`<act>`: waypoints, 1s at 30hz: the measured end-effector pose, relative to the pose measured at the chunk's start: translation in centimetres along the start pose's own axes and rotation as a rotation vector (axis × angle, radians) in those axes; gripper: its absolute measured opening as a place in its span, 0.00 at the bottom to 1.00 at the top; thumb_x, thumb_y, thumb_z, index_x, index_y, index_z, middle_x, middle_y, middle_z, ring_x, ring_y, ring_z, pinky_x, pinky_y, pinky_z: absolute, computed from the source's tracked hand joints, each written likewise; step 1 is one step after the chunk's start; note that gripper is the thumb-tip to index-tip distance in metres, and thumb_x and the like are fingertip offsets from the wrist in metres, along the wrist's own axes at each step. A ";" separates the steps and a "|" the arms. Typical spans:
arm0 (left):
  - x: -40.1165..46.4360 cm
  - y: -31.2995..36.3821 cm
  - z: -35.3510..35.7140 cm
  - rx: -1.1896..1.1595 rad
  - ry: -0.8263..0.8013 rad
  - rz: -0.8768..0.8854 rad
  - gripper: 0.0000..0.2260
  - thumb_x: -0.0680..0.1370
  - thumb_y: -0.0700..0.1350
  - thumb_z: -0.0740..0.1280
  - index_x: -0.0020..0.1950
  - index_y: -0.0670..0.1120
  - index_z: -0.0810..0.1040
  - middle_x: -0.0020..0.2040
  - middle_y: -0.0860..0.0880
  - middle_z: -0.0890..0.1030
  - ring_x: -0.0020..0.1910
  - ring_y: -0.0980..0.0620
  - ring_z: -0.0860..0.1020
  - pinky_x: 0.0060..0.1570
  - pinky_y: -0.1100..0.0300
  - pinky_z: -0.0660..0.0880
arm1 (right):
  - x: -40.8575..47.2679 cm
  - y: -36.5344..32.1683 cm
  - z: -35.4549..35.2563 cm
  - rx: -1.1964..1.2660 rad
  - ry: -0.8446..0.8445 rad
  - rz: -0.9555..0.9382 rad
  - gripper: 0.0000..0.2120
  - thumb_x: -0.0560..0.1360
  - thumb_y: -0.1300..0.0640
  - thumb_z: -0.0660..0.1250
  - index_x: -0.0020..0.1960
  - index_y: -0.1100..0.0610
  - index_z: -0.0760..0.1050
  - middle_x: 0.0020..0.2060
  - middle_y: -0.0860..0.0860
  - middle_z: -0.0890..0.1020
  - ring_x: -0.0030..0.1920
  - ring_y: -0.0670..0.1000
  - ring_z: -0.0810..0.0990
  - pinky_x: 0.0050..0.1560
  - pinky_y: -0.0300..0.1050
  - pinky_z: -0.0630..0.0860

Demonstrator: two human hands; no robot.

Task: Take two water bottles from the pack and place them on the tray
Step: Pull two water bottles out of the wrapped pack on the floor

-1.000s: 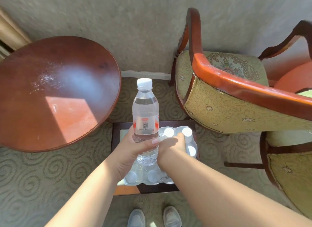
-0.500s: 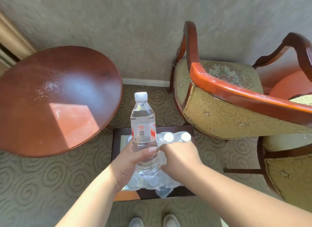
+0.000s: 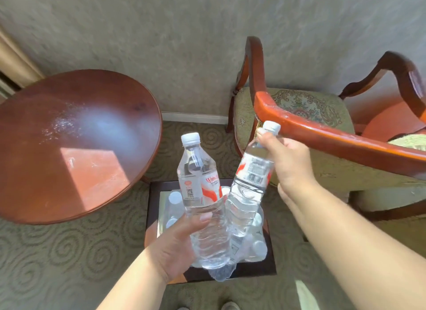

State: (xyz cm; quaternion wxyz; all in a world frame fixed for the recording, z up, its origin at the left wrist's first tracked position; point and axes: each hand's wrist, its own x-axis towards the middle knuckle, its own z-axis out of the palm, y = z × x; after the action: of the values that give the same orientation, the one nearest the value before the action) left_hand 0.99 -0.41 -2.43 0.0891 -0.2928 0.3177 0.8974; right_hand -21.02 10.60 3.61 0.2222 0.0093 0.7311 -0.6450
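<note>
— Two bottles are up, one per hand. My left hand (image 3: pixel 177 243) is wrapped around the lower body of the first bottle (image 3: pixel 200 194), thumb across the front, cap up and close to vertical.

— And the second one?

— My right hand (image 3: pixel 285 164) has the second bottle (image 3: pixel 251 185) gripped round its neck and shoulder, fingers closed just under the cap. It leans, cap towards the chair (image 3: pixel 322 134), base hanging down over the pack (image 3: pixel 255 245). I'd say it's held high because the neck was the only part standing clear of the shrink-wrap.

— Where's the pack?

— Directly below both bottles, on a dark-framed tray (image 3: pixel 152 206) on the carpet, between the round table (image 3: pixel 76 143) and the chair. White caps of the remaining bottles show around my hands.

— So is that the tray you want?

— I can't tell. If it is, the only bare part I see is the strip left of the pack. The low grip on the left suits standing that bottle upright; the neck grip on the right would need lowering base first.
</note>
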 end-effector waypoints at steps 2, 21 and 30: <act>0.3 -0.6 0.6 -0.028 0.002 -0.011 0.31 0.62 0.50 0.87 0.64 0.51 0.85 0.62 0.43 0.86 0.61 0.43 0.85 0.56 0.46 0.82 | 0.8 1.5 1.7 0.062 0.066 0.116 0.15 0.68 0.48 0.82 0.36 0.58 0.83 0.31 0.51 0.85 0.31 0.49 0.82 0.36 0.41 0.76; -3.3 1.6 3.6 0.160 -0.097 0.119 0.29 0.74 0.46 0.77 0.74 0.48 0.75 0.71 0.39 0.79 0.71 0.39 0.77 0.70 0.40 0.73 | -7.1 5.5 0.2 0.169 -0.434 0.268 0.41 0.58 0.44 0.88 0.68 0.44 0.78 0.65 0.56 0.84 0.64 0.58 0.85 0.66 0.66 0.78; -8.9 6.1 8.6 0.234 0.061 0.193 0.30 0.68 0.49 0.81 0.69 0.53 0.79 0.67 0.41 0.82 0.69 0.37 0.79 0.71 0.33 0.69 | -10.3 -0.4 -0.3 0.221 -0.410 0.263 0.30 0.65 0.60 0.83 0.66 0.57 0.80 0.59 0.65 0.86 0.61 0.69 0.85 0.65 0.71 0.77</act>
State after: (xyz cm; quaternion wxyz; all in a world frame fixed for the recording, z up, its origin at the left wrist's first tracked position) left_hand 2.04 0.36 11.30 0.0263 -0.2757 0.4492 0.8494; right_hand -11.93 13.58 7.49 0.4453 -0.0026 0.5886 -0.6747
